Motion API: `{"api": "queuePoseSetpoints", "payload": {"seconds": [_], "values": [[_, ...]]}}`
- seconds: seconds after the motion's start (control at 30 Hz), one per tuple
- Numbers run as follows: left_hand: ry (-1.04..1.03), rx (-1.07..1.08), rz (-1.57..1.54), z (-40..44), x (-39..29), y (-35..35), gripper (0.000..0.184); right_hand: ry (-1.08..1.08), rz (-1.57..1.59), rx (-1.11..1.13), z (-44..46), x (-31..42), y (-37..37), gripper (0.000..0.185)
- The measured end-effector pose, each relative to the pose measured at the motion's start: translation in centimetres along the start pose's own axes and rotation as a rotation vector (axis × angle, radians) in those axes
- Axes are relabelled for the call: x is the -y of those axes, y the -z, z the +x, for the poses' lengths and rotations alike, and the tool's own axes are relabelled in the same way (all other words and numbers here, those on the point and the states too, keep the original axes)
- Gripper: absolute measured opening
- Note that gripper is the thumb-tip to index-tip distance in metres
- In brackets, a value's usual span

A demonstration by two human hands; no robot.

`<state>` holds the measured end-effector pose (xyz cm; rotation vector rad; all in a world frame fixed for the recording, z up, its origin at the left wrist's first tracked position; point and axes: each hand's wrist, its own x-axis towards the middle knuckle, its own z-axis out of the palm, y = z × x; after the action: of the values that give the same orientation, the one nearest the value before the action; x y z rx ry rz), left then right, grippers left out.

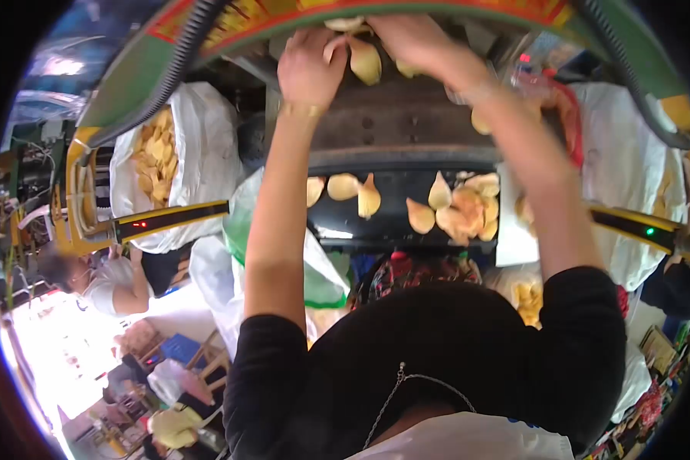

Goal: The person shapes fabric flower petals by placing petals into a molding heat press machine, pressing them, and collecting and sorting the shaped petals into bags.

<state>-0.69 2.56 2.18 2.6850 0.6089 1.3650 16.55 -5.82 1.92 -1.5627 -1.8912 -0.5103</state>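
Observation:
My left hand (312, 67) is at the top, over the dark metal bed of a machine. Its thumb and fingers are closed at the narrow tip of a tan teardrop-shaped piece (366, 63). My right hand (412, 42) reaches in from the other side, its fingertips mostly hidden under the machine's edge, so its grip cannot be made out. Between both hands is a pale piece (346, 24), and another piece (408, 69) lies partly under my right hand. Closer to my body, several similar pieces (369, 196) and a loose pile (468, 211) rest on a black tray (391, 222).
A green-and-red machine frame (123, 84) arches over my hands. Yellow-and-black bars (178, 221) flank the tray, with lit indicators. White sacks (207, 146) stand at both sides; the left one holds tan pieces (156, 157). A person (111, 284) sits at far left.

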Motion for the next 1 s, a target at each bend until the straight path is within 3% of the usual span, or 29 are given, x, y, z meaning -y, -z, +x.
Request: {"api": "queuePoseSetpoints", "payload": {"seconds": [0.03, 0.1, 0.17, 0.27, 0.33, 0.37, 0.43, 0.5, 0.57, 0.6, 0.63, 0.7, 0.73, 0.83, 0.87, 0.9, 0.93, 0.97, 1.0], "values": [[0.028, -0.042, -0.089, -0.7, -1.8, 2.4, 0.014, -0.109, 0.046, -0.053, -1.7, 2.8, 4.5, 0.039], [0.305, -0.037, -0.362, -2.8, -2.9, 2.9, 0.011, -0.256, 0.200, -0.216, -8.1, 4.6, 7.2, 0.030], [0.696, 0.004, -0.958, -1.5, -7.0, 0.6, 0.005, -0.635, 0.637, -0.247, -11.1, 5.2, 7.0, 0.021], [0.618, 0.004, -1.169, 1.5, -9.7, -6.8, 0.015, -0.813, 0.900, -0.356, -11.3, 3.7, 6.1, 0.019], [0.566, -0.333, -1.728, 3.4, -11.9, -10.2, 0.022, -0.873, 1.007, -0.423, -10.0, 0.8, 7.1, 0.019], [0.563, -0.330, -1.739, 3.6, -11.7, -10.7, 0.022, -0.882, 0.985, -0.436, -9.6, 0.2, 7.4, 0.019], [0.521, -0.232, -1.463, 2.5, -9.3, -10.2, 0.016, -0.929, 0.951, -0.464, -9.5, -0.2, 7.2, 0.021], [0.478, -0.104, -1.184, 1.0, -6.5, -8.9, 0.010, -0.944, 0.598, -0.453, -8.7, -2.2, 4.2, 0.025], [0.402, 0.011, -0.900, 0.5, -5.6, -8.6, 0.007, -0.603, 0.566, -0.618, -7.4, -5.8, -2.5, 0.019], [0.405, 0.025, -0.888, 0.4, -6.2, -8.2, 0.007, -0.504, 0.737, -0.603, -5.4, -6.9, -3.9, 0.019], [0.534, 0.038, -0.915, 0.0, -6.6, -7.4, 0.006, -0.392, 0.909, -0.587, -4.2, -7.5, -5.0, 0.020], [0.783, 0.047, -0.963, 0.2, -7.3, -5.1, 0.014, -0.329, -0.235, -0.105, -2.1, -7.2, -3.0, 0.021], [0.789, 0.048, -0.947, 0.2, -7.6, -3.9, 0.014, -0.330, -0.219, -0.107, -1.8, -6.5, -2.7, 0.021], [0.759, 0.393, -0.724, -1.2, -8.7, 0.3, 0.009, -0.843, 1.070, -0.079, -3.9, -4.1, -1.5, 0.031], [0.737, 0.478, -0.603, -3.1, -10.1, 3.6, 0.013, -0.693, 0.956, -0.057, -7.3, -2.2, 2.1, 0.028], [0.568, 0.430, -0.516, -6.7, -11.0, 6.7, 0.015, -0.543, 0.827, -0.031, -12.8, 1.3, 7.4, 0.025], [0.434, 0.463, -0.394, -12.0, -10.3, 9.7, 0.014, -0.728, 1.460, 0.008, -17.8, 5.3, 11.8, 0.023], [0.648, 0.527, -0.362, -18.7, -9.4, 12.5, 0.013, -0.505, 0.901, 0.267, -23.3, 6.3, 15.1, 0.022], [0.675, 0.508, -0.233, -24.8, -8.6, 14.5, 0.014, -0.672, 0.742, 0.373, -29.9, 9.3, 16.6, 0.020]]}}
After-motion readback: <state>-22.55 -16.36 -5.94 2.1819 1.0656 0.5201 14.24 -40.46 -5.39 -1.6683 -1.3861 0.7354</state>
